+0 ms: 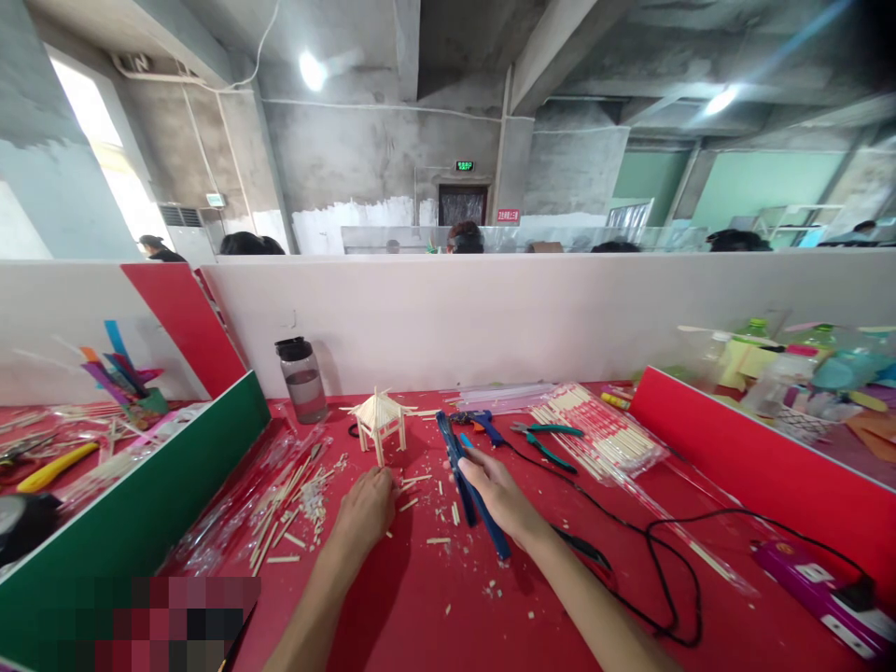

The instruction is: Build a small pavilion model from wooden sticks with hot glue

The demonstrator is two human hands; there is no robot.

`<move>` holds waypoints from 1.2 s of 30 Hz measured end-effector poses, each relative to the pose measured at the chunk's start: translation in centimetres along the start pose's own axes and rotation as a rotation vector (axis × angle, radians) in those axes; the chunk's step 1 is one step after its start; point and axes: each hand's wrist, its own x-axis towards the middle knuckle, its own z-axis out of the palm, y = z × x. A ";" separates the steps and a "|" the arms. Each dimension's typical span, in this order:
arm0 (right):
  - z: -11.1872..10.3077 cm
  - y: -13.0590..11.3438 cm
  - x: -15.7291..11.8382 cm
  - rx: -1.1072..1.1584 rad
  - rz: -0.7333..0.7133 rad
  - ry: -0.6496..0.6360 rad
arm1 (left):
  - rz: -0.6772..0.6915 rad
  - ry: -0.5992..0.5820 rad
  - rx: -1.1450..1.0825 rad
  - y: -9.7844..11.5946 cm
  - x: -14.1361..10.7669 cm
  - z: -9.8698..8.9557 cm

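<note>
My left hand is closed, its fingers curled at the foot of the front post of a small pavilion model made of pale wooden sticks. Whether the fingers grip that post or another small piece is hidden. The model stands upright with a pointed, slatted roof. To its right, my right hand is closed around long, flat dark blue strips, which slant across the palm and stick out at both ends. A blue glue gun with an orange part lies just beyond them. Short stick offcuts are scattered between my hands.
Green-handled pliers and a bundle of wrapped sticks lie at right, near a black cable and a purple power strip. A water bottle stands at the back left. Green and red dividers flank the table.
</note>
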 end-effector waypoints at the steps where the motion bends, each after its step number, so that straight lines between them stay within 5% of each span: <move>1: -0.1 -0.1 0.0 -0.009 0.003 -0.009 | -0.001 0.016 -0.082 0.1 0.2 -0.1; 8: -0.7 -0.9 -0.5 -0.139 -0.006 -0.071 | 0.006 0.044 -0.913 2.3 1.2 -2.6; 12: -0.9 -0.7 -0.6 -0.197 -0.013 -0.083 | -0.065 0.082 -1.134 3.0 0.9 -3.4; 36: -1.0 -0.3 -0.5 -0.236 -0.007 -0.135 | -0.049 0.021 -1.011 4.7 0.3 -4.0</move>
